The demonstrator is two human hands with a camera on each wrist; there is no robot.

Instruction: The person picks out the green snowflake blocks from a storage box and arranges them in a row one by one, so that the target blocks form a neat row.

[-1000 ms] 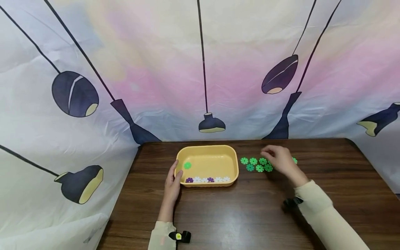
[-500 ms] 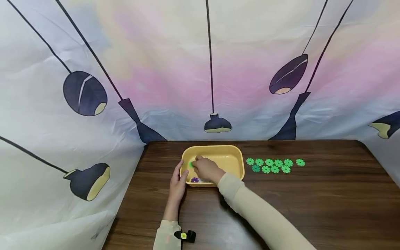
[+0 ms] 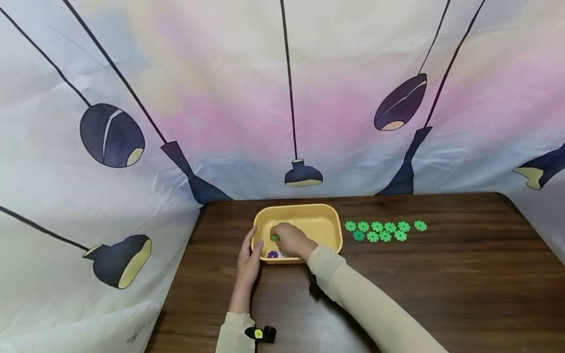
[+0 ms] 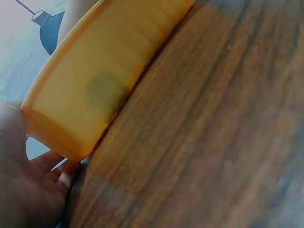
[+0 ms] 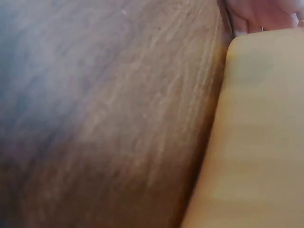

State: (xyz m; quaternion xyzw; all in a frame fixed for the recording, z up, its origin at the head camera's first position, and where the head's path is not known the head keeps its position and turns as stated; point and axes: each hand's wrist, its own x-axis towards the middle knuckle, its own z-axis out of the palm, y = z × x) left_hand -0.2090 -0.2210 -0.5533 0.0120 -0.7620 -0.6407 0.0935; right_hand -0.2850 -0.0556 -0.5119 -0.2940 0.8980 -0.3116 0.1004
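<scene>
My left hand (image 3: 248, 260) grips the left end of a yellow plastic basin (image 3: 318, 223), thumb over the rim and fingers along the outer wall. In the left wrist view, that hand (image 4: 28, 175) wraps the corner of the basin (image 4: 109, 61). Inside it, my right hand (image 3: 291, 239) pinches a green flower-shaped disc (image 3: 275, 238) between thumb and fingertips, near the left end. A purple flower-shaped disc (image 3: 272, 254) lies along the front inner wall, with white ones beside it partly hidden by the right hand. The right wrist view shows only the basin's outer front wall (image 5: 261, 142) and the left hand's fingers.
To the basin's right, several green flower-shaped discs (image 3: 377, 226) lie in two rows on the dark wooden table (image 3: 441, 284), one of them a darker green (image 3: 358, 236). A printed cloth (image 3: 247, 98) hangs behind the table's far edge.
My right hand has moved left from above the green discs into the basin and taken hold of the green disc that lay flat there. The left hand keeps its grip on the basin.
</scene>
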